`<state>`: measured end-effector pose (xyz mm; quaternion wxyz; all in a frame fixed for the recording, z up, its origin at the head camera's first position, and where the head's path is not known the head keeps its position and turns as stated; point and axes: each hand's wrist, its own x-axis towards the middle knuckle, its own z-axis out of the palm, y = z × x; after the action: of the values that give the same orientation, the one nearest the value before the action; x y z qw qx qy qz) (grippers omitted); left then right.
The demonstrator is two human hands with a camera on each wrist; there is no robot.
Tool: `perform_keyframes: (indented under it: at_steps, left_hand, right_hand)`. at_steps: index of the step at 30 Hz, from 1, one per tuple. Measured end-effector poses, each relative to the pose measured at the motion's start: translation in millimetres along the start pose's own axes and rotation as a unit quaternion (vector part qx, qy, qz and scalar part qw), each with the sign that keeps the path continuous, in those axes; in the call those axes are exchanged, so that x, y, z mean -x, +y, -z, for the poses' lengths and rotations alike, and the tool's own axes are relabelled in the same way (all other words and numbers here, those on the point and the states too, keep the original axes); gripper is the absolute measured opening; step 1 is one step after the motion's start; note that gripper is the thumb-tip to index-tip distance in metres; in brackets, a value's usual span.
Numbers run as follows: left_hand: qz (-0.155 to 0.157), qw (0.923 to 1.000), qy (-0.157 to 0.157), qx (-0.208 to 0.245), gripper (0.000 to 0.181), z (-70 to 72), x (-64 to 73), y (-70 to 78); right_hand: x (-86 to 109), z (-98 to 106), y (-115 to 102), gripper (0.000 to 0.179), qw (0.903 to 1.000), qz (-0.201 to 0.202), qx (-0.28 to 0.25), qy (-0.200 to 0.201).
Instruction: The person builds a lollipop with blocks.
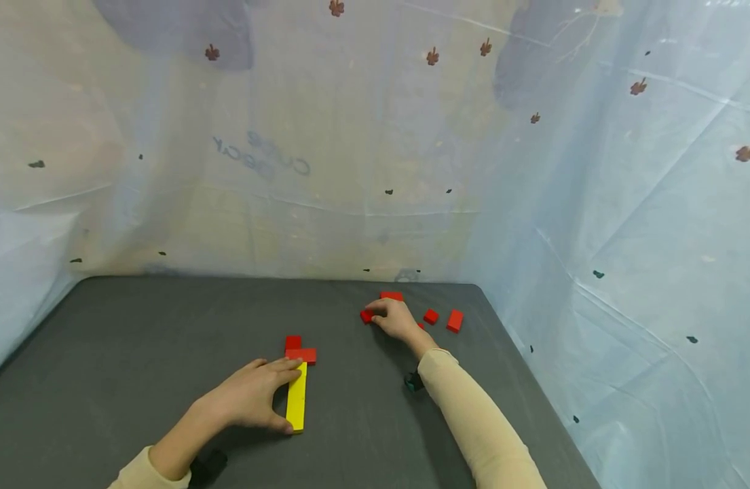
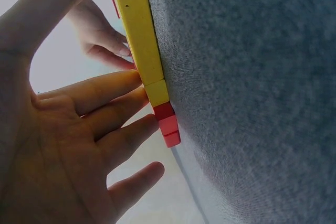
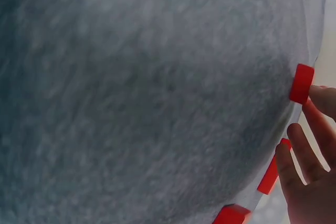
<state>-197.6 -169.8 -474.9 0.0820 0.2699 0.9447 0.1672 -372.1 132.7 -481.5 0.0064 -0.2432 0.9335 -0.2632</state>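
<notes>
My left hand (image 1: 249,397) rests along a long yellow block (image 1: 296,401) on the dark table. Its thumb is at the near end, while the fingertips touch the far part. In the left wrist view, the fingers are fairly straight against the yellow side (image 2: 139,30), which a seam crosses near one end. Two red blocks continue the line beyond: one lying crosswise (image 1: 303,355), the other behind it (image 1: 293,341). Farther right, my right hand (image 1: 396,319) pinches a small red block (image 1: 366,316) between thumb and index finger. The right wrist view shows this red block (image 3: 302,83) at the fingertips.
Around the right hand lie more red blocks: a flat one (image 1: 391,295) behind, a small cube (image 1: 431,316) and an oblong one (image 1: 455,320) to the right. Another is mostly hidden by the hand. Pale plastic sheeting (image 1: 350,231) hangs behind and right of the table (image 1: 167,326).
</notes>
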Motion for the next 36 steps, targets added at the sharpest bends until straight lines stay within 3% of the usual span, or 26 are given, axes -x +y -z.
perform_keyframes:
  at_steps: [15,23,36]
  left_hand:
    - [-0.001,1.0,0.003,-0.002,0.094,-1.4,0.2,-2.0]
    - [-0.001,1.0,0.002,0.0,0.094,-1.1,0.5,-2.1]
    - [0.003,1.0,0.004,-0.004,0.093,-1.5,-0.9,-1.9]
  right_hand:
    - [1.4,-1,8,0.031,0.9994,0.019,0.028,0.007]
    - [3.8,-5,5,0.03,0.9996,0.004,0.012,0.026]
    - [6.3,-19,-27,0.03,0.9972,0.001,-0.046,0.059]
